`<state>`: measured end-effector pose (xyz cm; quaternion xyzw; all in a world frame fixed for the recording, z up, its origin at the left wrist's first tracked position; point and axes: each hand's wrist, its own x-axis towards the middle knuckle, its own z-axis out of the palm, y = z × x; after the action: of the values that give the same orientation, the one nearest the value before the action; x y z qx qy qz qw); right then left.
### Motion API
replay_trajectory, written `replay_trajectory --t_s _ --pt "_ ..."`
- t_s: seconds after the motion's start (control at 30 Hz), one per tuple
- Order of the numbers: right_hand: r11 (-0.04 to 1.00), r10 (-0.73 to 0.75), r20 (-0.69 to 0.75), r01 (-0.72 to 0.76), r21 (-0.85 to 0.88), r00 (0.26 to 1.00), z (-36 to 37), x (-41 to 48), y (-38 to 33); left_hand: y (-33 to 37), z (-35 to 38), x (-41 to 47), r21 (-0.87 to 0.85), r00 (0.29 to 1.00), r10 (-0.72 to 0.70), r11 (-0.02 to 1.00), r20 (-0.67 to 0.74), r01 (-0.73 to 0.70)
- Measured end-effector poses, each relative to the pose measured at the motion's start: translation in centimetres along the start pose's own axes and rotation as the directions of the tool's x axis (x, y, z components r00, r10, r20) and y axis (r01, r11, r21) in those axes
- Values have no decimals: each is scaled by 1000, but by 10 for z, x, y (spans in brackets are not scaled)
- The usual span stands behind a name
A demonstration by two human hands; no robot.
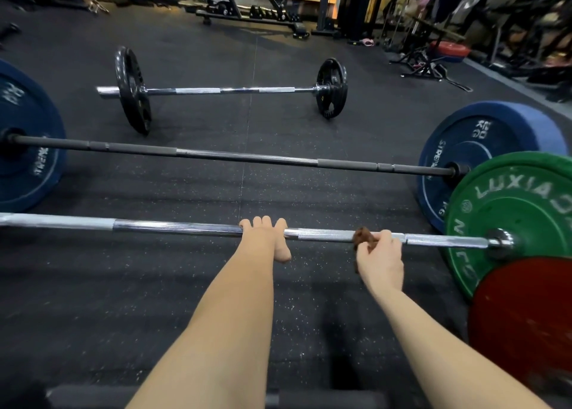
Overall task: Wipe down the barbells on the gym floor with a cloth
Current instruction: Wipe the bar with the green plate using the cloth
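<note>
Three barbells lie across the dark rubber floor. The nearest, a chrome barbell (173,226), carries a green plate (510,213) at its right end. My left hand (266,238) grips its shaft from underneath, near the middle, fingers curled over the top. My right hand (380,253) holds a small brown cloth (363,238) wrapped against the shaft, between my left hand and the green plate. Behind it lies a black barbell (247,157) with blue plates. Farthest off is a chrome barbell (229,90) with small black plates.
A red plate (523,315) sits at the near right, overlapping the green one. The blue plates (483,148) flank the middle bar. A bench (235,6) and racks of equipment (433,52) line the back and right walls. Open rubber floor (123,284) lies before the nearest bar.
</note>
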<state>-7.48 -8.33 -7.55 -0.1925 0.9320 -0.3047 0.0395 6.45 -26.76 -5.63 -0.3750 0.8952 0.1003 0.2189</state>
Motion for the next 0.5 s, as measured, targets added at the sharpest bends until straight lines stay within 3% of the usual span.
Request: replay_trajectory --t_s 0.17,0.27,0.4,0.5 --pt "986 -168 184 169 13 968 22 -21 -41 0 -3 -3 -5 1000 12 1000 6 -12" --pt "992 -116 94 120 -40 989 20 -13 -54 -3 -5 -4 -10 999 29 1000 13 -29" --pt "990 137 -109 -141 -20 984 18 -6 -34 -3 -5 -5 11 999 37 999 18 -37" --pt "988 153 -144 -156 -9 978 34 -17 -33 -3 -4 -4 30 999 44 999 19 -45"
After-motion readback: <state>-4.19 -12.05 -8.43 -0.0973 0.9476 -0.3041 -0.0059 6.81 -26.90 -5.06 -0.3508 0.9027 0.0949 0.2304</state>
